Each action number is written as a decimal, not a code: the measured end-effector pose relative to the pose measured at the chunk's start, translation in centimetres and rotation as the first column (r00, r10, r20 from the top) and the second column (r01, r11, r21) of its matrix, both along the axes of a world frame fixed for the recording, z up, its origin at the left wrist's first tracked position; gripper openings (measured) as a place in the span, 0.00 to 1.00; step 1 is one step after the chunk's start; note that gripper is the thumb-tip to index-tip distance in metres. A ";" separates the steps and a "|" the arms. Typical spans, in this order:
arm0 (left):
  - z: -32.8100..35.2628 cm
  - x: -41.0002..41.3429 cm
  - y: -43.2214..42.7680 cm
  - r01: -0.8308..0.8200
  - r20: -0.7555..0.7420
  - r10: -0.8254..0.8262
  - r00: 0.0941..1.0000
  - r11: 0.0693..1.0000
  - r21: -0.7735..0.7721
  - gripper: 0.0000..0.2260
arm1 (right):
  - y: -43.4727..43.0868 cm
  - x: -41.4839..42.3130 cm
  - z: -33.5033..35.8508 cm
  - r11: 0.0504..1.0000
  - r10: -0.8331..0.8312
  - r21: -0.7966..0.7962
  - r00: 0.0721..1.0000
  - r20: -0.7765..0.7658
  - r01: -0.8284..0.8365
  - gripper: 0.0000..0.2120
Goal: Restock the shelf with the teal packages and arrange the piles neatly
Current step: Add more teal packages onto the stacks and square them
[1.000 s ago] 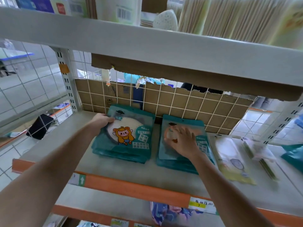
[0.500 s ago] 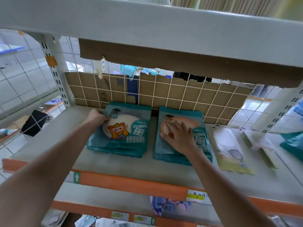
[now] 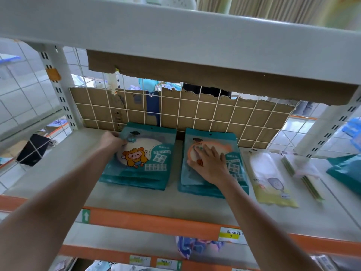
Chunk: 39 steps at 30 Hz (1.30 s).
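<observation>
Left pile (image 3: 144, 169) and right pile (image 3: 234, 173), teal, lie just before the cardboard backing (image 3: 195, 114); left hand (image 3: 112, 141) pinches the left pile's corner nearest it; right hand (image 3: 210, 164) presses spread on the right pile; package print blurred; price tag (image 3: 231, 234) reads 7.

Two piles of flat teal packages lie side by side at the back of the grey shelf (image 3: 156, 202), hang-hole edges rearward, with a narrow strip of bare shelf between them. The left pile (image 3: 154, 173) has a top package printed with an orange-hooded cartoon figure on a white round window and white text boxes, and its lower packages step out toward the front. The right pile (image 3: 237, 173) has a top package with an orange-rimmed round window and sits slightly askew on the packages beneath; a further teal package (image 3: 347, 173) lies well apart at the far right.
</observation>
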<state>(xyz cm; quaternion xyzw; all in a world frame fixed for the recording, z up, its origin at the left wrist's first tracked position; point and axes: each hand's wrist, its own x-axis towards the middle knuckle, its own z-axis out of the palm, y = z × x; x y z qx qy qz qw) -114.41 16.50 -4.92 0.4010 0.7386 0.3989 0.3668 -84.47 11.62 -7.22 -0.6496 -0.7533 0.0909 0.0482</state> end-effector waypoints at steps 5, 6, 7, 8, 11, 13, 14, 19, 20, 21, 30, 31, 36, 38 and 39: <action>-0.3 -0.1 0.4 -0.065 -0.005 0.065 0.998 0.998 -0.015 0.16 | 0.0 0.0 0.0 1.000 -0.007 0.003 1.000 0.008 0.007 0.33; -0.3 0.1 0.4 -0.086 -0.014 0.086 0.996 0.996 -0.018 0.16 | -0.1 0.0 0.0 1.000 -0.007 0.005 1.000 0.009 0.007 0.32; -0.4 0.2 0.4 -0.106 -0.032 0.106 0.994 0.994 -0.015 0.16 | -0.1 0.0 0.0 1.000 -0.007 0.006 1.000 0.009 0.007 0.32; -0.4 0.4 0.4 -0.122 -0.056 0.122 0.991 0.992 -0.012 0.15 | -0.1 -0.1 0.1 1.000 -0.007 0.007 1.000 0.009 0.007 0.32; -0.6 0.8 0.5 -0.147 -0.116 0.147 0.982 0.989 0.014 0.16 | -0.2 0.0 0.1 1.000 -0.006 0.007 1.000 0.011 0.006 0.32; -0.6 1.0 0.4 -0.147 -0.141 0.148 0.979 0.989 0.022 0.18 | -0.2 0.0 0.1 1.000 -0.009 0.011 1.000 0.010 0.009 0.32; -0.6 1.0 0.3 -0.145 -0.139 0.146 0.980 0.989 0.021 0.19 | -0.3 0.0 0.1 1.000 -0.010 0.013 1.000 0.010 0.010 0.32; -0.7 0.7 0.3 -0.132 -0.051 0.132 0.990 0.991 0.013 0.19 | -0.4 -0.1 0.1 1.000 -0.013 0.014 1.000 0.015 0.013 0.32; -0.7 0.7 0.2 -0.125 -0.058 0.126 0.990 0.992 0.009 0.20 | -0.4 -0.1 0.2 1.000 -0.013 0.014 1.000 0.016 0.012 0.32; -0.7 0.7 0.1 -0.111 -0.077 0.112 0.991 0.994 0.012 0.21 | -0.4 -0.2 0.2 1.000 -0.011 0.015 1.000 0.018 0.010 0.32; 2.1 1.5 -1.0 0.424 -0.695 -0.241 0.678 0.900 0.101 0.29 | -1.1 0.0 2.1 0.995 -0.018 0.102 1.000 -0.001 0.018 0.29; 2.5 2.0 -1.3 0.482 -0.730 -0.270 0.628 0.871 0.093 0.28 | -1.4 0.2 2.4 0.992 -0.027 0.124 1.000 0.006 0.026 0.28; 3.1 5.5 -2.9 0.672 -0.812 -0.391 0.434 0.740 0.004 0.28 | -3.8 1.2 3.9 0.982 -0.123 0.140 0.992 -0.037 0.127 0.29; 3.0 7.2 -3.5 0.723 -0.838 -0.406 0.365 0.691 -0.020 0.28 | -5.1 1.9 4.1 0.974 -0.168 0.148 0.985 -0.042 0.173 0.29; 3.0 8.1 -3.9 0.744 -0.842 -0.419 0.340 0.667 -0.031 0.28 | -5.8 2.3 4.1 0.970 -0.190 0.148 0.981 -0.039 0.194 0.29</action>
